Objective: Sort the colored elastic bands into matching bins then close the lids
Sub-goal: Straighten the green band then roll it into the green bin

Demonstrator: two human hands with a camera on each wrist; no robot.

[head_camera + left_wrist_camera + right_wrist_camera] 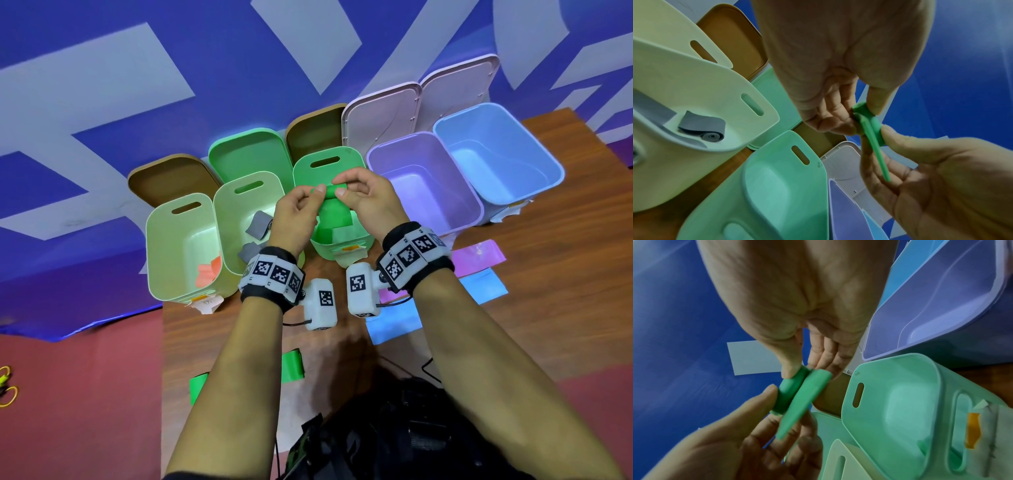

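Loose green (292,366), blue (394,325) & pink bands (479,255) flat on table (565,274) nearest. Above, left hand (297,219) & right hand (368,202) both pinching green band (331,192), part-rolled w/ tail hanging, over green bin (329,157). Prob light, soft, stretchy, apt to unroll: best gripped on the roll; lids (380,113) open at back.

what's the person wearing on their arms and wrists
Both forearms are bare, with no sleeves. Each wrist has a black band ringed with white tiles printed with black square codes. A white camera box with its own code hangs off each band, with a thin black cable. The right band matches.
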